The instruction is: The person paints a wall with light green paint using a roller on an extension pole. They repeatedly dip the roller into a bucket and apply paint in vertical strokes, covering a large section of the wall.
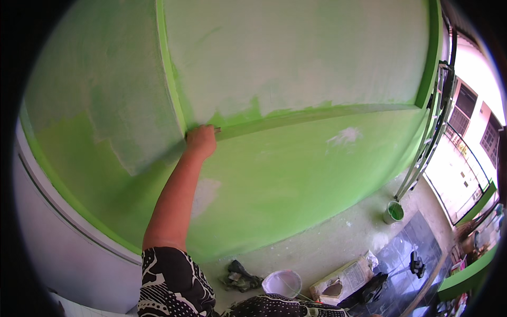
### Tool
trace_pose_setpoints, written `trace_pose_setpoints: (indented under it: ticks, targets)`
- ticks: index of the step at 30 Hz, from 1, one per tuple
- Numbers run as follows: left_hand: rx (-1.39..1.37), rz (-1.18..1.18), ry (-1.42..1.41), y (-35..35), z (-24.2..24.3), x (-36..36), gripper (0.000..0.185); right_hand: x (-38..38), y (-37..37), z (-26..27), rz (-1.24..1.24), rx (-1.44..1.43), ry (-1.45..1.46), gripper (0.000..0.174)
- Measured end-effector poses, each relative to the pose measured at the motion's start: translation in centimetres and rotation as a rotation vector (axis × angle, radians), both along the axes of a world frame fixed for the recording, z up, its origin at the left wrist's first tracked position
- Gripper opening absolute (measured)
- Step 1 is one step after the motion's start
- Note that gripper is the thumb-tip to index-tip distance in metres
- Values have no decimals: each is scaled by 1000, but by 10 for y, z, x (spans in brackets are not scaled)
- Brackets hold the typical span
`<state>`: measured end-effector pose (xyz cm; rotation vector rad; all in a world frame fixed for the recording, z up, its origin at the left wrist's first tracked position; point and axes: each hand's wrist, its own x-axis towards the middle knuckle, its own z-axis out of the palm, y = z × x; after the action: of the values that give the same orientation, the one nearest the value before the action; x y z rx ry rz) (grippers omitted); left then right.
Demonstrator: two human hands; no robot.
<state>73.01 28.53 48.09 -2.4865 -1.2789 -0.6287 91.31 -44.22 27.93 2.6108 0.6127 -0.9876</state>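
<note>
My left hand (201, 142) is closed around a small brown-ended tool (217, 130), mostly hidden by the fingers, so its kind cannot be told. The fist rests at the inner corner where a narrow horizontal ledge (301, 121) meets a bright green vertical strip (170, 75). Above the ledge the wall panel (301, 51) is pale and whitish, with uneven green paint along its lower edge. Below, the green wall (277, 182) carries a whitish patch (345, 136). My right hand is out of view.
A bucket of green paint (394, 212) stands by a leaning ladder (425, 138). Along the floor lie a white bucket (282, 283), a torn paper sack (344, 279), a crumpled dark plastic bag (241, 276) and dark sandals (416, 264). A pale panel (71, 245) flanks the left.
</note>
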Motion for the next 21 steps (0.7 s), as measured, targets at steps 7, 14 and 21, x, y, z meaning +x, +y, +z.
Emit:
trace_pose_setpoints:
  ticks: [7,14,21]
  targets:
    - [25,56,-223,-18,8,18,14,46,-54,-75,154,72,-40,25]
    - [153,171,-336,-25,3,24,15,84,-91,-140,300,89,-59,22]
    - [199,285,105,-10,-14,17,15,94,-85,-134,371,23,35,20]
